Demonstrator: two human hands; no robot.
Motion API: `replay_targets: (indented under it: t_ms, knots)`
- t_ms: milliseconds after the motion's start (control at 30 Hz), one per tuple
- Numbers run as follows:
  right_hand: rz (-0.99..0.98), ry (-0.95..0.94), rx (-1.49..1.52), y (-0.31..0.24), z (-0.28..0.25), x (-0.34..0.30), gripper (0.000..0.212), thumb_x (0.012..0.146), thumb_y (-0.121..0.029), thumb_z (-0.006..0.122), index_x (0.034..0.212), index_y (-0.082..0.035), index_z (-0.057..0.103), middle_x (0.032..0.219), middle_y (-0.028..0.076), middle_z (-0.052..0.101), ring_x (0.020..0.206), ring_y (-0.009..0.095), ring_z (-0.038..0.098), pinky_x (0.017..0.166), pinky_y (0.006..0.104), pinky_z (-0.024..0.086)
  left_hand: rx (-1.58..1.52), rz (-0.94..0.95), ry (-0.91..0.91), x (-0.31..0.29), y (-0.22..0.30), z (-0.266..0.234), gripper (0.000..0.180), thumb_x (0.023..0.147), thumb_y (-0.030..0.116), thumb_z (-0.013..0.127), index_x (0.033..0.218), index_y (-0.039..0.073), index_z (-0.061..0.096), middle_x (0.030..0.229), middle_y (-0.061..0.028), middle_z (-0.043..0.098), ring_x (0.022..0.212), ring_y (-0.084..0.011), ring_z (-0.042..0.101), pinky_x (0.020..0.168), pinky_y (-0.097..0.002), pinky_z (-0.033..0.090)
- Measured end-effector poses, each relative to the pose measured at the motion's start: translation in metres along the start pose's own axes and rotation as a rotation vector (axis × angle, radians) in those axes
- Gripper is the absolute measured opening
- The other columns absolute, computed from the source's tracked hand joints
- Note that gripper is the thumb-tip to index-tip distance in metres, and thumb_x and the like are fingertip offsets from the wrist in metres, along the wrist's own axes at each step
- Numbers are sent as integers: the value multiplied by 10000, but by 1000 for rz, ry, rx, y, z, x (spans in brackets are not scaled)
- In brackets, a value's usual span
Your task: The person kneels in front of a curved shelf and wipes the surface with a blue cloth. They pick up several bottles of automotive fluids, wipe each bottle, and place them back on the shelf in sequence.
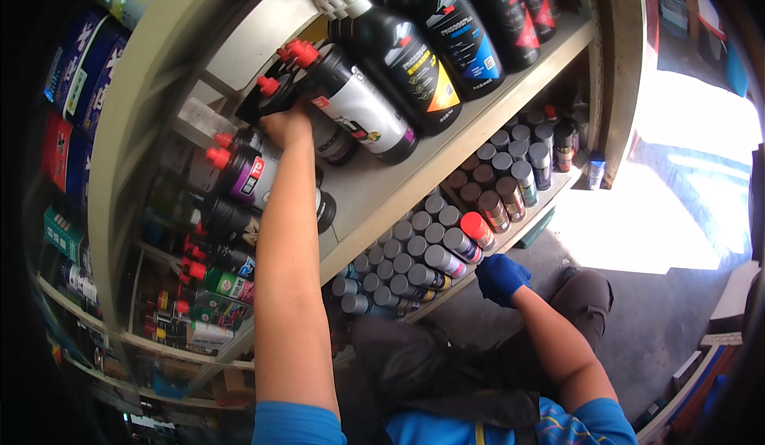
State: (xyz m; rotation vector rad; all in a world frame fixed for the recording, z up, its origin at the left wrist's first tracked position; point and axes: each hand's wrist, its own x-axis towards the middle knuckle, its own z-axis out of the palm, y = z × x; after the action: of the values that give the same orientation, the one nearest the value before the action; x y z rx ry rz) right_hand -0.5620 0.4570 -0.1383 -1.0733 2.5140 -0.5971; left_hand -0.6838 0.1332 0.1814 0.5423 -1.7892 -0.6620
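Fingers of your L hand (287, 126) are mostly hidden: they bend out of sight by a dark btl w/ red cap (276, 93), so can't tell if they're clamped on it or only touching. Cap & shoulder show just beyond the hand, over the rear L part of the shelf board (390, 186), your landmark here. Rest of that btl is blocked; can't tell if the grey body w/ purple base (333, 137), R of your wrist above the board, is the same one.

Your L forearm (293, 286) crosses the board's L end & covers parts of the red-capped white-and-black btl (245, 176) and other btls there.

R hand (504, 279), in a blue glove, is below the board's front edge, nr a red-capped spray can (476, 229). Its fingers look bent in close together; palm side's out of view, so can't tell if anything's in it.

On the board, R of your L hand: white-labelled btl (362, 110), then black btl w/ yellow label (416, 66), black btl w/ blue label (466, 35); their tops & rows behind are partly overlapped or cut off. Under the board: grey-capped spray cans (414, 246), back rows in shade. Beyond its R end, floor (637, 222) is glare-white, detail lost.
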Motion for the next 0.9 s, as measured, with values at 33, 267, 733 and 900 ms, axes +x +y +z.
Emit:
replay_targets:
  t_ms: [33,267,733,900]
  knots:
    - [19,-9,35,-1,-5,-3,194,809,-190,619,894,-36,700,868,181,678,826,363,671,684,459,540,3,-34,12,-2,0,-2,634,588,282,866,1072,-49,625,1099,-222,645,1041,-342,632,920,-397,481]
    - [-53,-79,-183,-2,-6,-11,195,754,-232,689,846,-65,728,844,147,691,789,314,683,678,393,547,59,-19,-56,-32,13,-27,911,541,368,867,1152,-148,430,1113,-304,579,1080,-396,585,960,-392,455]
    - [-118,0,-284,22,22,-23,320,708,-366,755,819,-69,713,865,130,688,861,307,661,755,386,521,-495,109,-381,-105,59,-115,651,622,179,846,1133,-24,498,1063,-136,607,950,-219,601,891,-359,468]
    - [-180,241,-66,5,6,-37,289,637,-360,789,726,-112,670,772,116,649,736,325,627,651,390,496,-599,182,-395,-128,62,-131,716,631,183,837,1182,-19,427,1053,-119,581,924,-197,590,875,-357,474]
